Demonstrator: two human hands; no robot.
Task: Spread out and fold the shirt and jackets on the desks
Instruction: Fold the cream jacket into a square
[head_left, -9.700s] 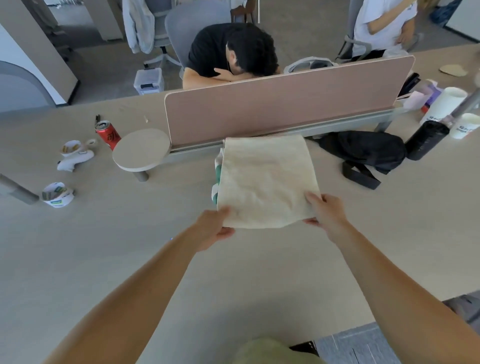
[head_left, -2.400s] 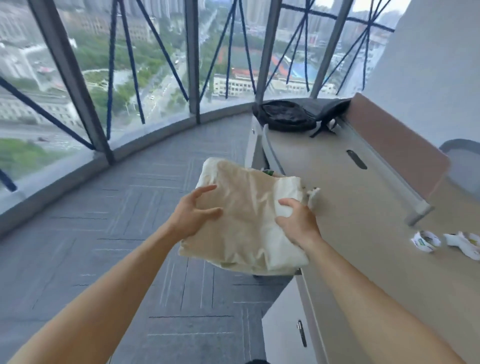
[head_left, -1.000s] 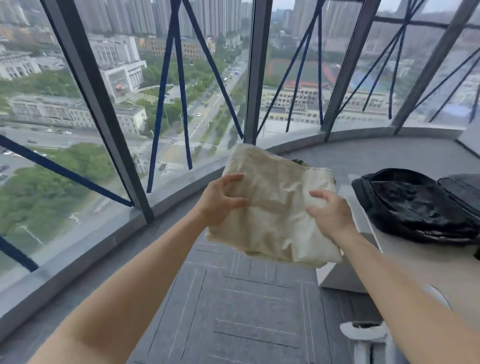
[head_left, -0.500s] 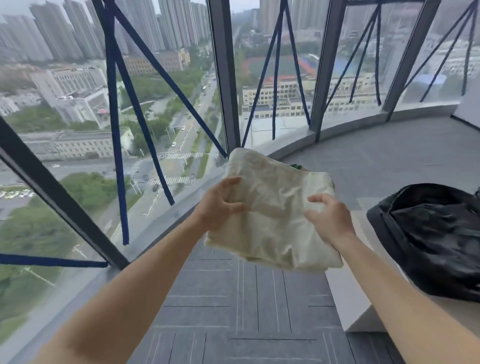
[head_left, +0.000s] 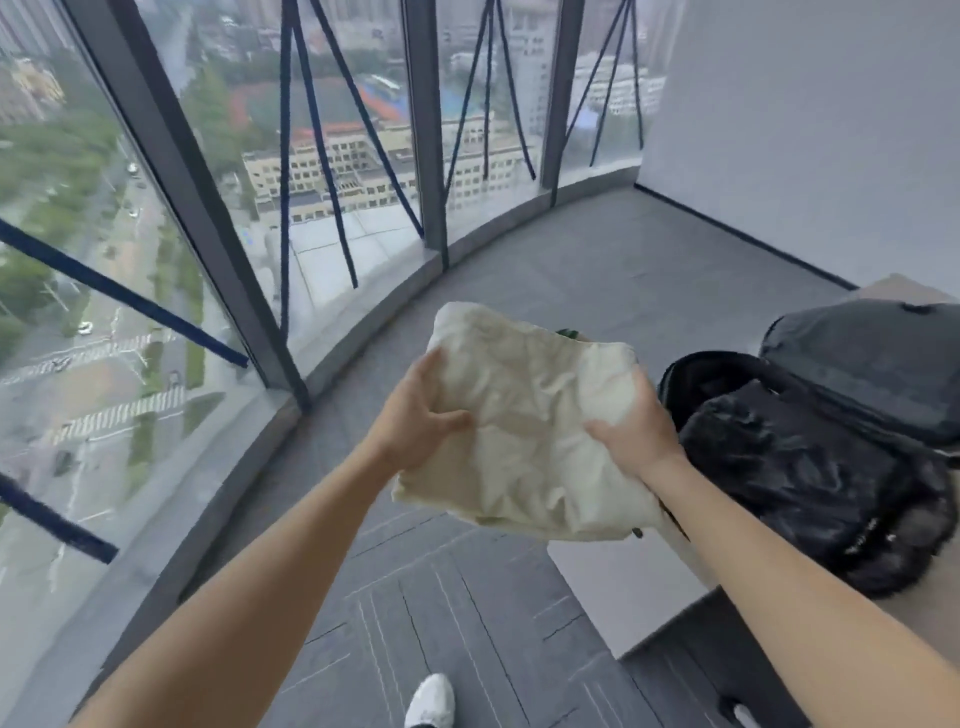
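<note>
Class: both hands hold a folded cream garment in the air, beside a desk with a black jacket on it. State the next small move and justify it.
Probably swing the folded cream garment right, over the desk, and lower it beside the black jacket: the left hand and right hand grip it above the floor, so it rests on nothing.
</note>
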